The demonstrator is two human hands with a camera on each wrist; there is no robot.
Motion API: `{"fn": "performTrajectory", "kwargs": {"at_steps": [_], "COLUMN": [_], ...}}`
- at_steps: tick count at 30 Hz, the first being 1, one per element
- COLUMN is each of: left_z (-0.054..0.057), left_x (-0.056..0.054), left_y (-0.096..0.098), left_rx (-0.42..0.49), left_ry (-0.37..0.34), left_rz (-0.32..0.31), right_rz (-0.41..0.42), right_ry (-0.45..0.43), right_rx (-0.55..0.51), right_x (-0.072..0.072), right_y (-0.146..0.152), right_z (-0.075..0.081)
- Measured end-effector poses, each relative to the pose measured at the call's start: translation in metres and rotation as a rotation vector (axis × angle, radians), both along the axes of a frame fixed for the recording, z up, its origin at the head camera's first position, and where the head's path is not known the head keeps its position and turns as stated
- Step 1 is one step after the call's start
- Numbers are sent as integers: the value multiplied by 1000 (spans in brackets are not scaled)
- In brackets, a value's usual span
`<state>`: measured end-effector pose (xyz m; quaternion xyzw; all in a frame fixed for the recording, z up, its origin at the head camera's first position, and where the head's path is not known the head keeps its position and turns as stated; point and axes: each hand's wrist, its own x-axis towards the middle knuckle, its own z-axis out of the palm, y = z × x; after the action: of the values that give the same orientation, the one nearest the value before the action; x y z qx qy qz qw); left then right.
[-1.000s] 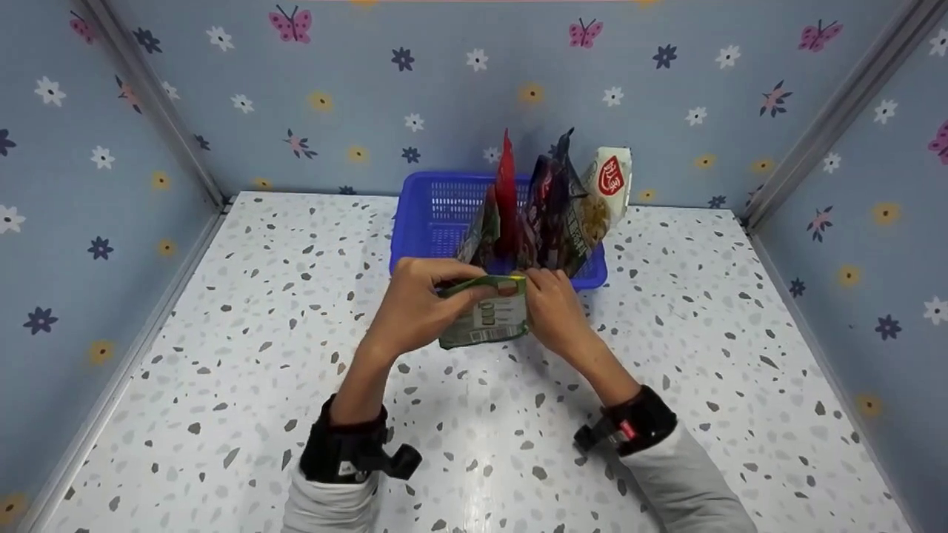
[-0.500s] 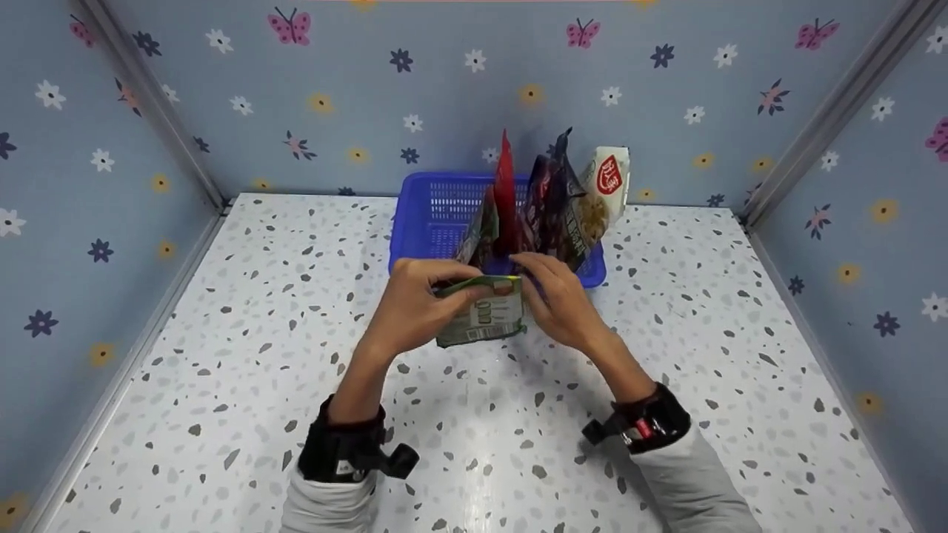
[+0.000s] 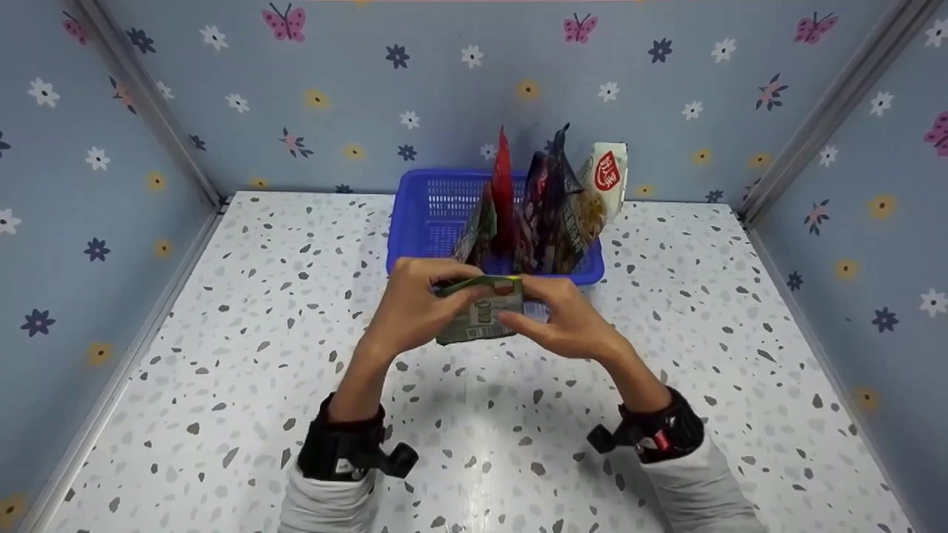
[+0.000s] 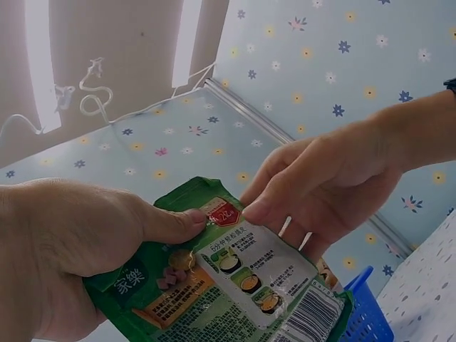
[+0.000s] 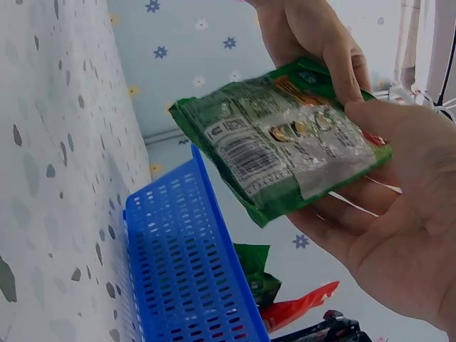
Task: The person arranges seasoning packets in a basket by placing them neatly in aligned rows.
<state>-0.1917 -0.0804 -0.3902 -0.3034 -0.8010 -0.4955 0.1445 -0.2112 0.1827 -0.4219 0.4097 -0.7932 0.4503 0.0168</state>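
Note:
A green soup packet (image 3: 478,324) with a barcode and small bowl pictures hangs above the front of the blue basket, its printed back toward me. My left hand (image 3: 415,307) pinches its left part, thumb on the printed face and fingers behind. On the other side my right hand (image 3: 574,322) has its thumb on the same face while its fingers pass behind the packet. The right wrist view shows the packet (image 5: 285,142) between both hands, its barcode end away from the right hand.
Just beyond the hands stands the blue basket (image 3: 400,222). In it, upright, are a red pouch (image 3: 503,200), dark pouches (image 3: 544,215), a white-topped bag (image 3: 607,181) and a greenish packet (image 3: 478,233). Flowered panels (image 3: 296,96) enclose the speckled table (image 3: 259,296).
My right hand lets go of the packet's right edge, spreads its fingers, then takes the packet again with its thumb on the face. The left hand keeps its hold almost unmoved.

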Motion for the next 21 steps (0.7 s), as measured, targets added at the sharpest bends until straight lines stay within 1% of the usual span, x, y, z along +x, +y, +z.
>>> {"fn": "performTrajectory", "kwargs": {"at_steps": [8,15,18,21], "left_z": [-1,-1,-3,-4], "left_x": [0,-1,-1,-1], "left_y": [6,6,5,4], "left_rx": [5,6,23,69], "left_ry": [15,15,5,-18], "left_rz": [-22,-25,-37,-53], "right_rz": [-4,0,-11,-38], "right_ry": [51,100,104,111], "right_rx": [-78,-112,-116,-130], "right_x": [-4,-5,-5,-6], "right_y": [-1,0,2,6], "right_z": [-7,-7,-6,-3]}}
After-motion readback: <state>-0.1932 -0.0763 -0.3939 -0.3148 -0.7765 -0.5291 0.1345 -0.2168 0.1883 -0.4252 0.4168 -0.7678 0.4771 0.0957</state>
